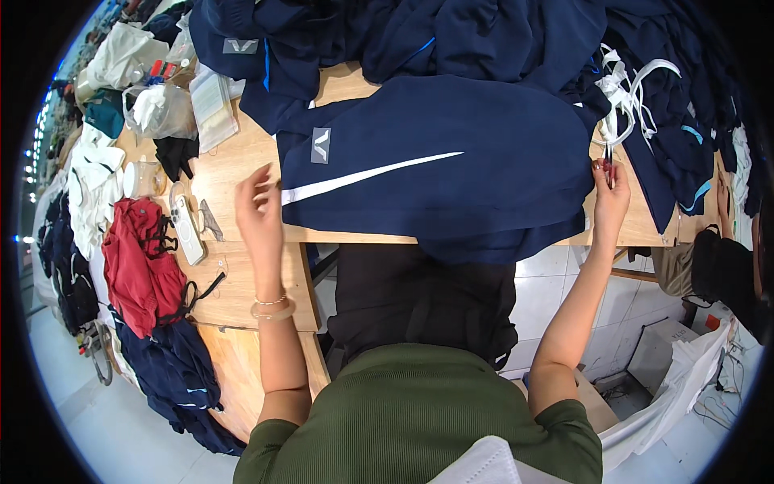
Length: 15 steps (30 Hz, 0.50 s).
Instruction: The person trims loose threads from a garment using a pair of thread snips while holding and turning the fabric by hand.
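A navy garment piece (500,161) lies spread on the wooden table in front of me, with a tapering white stripe and a small grey patch near its left end. Just off that left end is my left hand (260,198), its fingers parted and a little curled, holding nothing that I can see. By the garment's right edge, my right hand (611,187) is closed around small thread snips (606,164) with dark red handles, their tip pointing away from me. Part of the snips is hidden by the fingers. A bundle of white straps (625,93) lies just beyond them.
Navy garments (476,40) are heaped along the far side. At left are a plastic bag (161,113), a clear cup (143,179), a white phone (187,230) and a red bag (141,266). Another person's arm (724,194) shows at far right.
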{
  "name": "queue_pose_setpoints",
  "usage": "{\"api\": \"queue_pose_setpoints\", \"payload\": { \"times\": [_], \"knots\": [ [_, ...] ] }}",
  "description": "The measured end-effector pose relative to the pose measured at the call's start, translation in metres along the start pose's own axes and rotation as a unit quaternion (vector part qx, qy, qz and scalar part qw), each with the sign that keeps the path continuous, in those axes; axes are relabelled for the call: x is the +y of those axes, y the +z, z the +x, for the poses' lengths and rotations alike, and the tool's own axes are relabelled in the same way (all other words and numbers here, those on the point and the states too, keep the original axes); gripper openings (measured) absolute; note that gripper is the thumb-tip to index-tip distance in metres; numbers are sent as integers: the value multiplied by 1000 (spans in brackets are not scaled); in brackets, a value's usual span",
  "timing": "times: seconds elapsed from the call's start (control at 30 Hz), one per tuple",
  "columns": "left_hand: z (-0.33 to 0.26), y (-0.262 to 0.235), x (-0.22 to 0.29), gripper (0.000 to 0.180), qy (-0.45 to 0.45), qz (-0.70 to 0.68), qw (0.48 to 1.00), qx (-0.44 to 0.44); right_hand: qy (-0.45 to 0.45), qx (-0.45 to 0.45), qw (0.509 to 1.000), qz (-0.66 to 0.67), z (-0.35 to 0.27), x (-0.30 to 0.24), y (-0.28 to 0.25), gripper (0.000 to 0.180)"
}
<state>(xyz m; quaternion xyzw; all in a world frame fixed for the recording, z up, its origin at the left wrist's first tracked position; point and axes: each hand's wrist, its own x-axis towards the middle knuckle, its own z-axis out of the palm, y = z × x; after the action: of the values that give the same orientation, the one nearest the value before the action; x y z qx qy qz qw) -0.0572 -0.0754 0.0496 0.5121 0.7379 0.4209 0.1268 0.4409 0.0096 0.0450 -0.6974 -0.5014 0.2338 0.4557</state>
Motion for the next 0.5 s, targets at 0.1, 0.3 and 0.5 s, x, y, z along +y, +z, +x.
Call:
{"api": "queue_pose_setpoints", "payload": {
  "times": [0.1,0.3,0.5],
  "knots": [
    [-4,44,72,22,83,-163,978,-104,-45,71,993,-86,-6,-29,1,18],
    [-3,138,132,28,292,-131,925,-205,-67,-36,983,169,-27,-94,29,20],
    [6,159,124,10,279,-135,926,-213,-37,-137,966,215,-32,-103,34,16]
  ]
}}
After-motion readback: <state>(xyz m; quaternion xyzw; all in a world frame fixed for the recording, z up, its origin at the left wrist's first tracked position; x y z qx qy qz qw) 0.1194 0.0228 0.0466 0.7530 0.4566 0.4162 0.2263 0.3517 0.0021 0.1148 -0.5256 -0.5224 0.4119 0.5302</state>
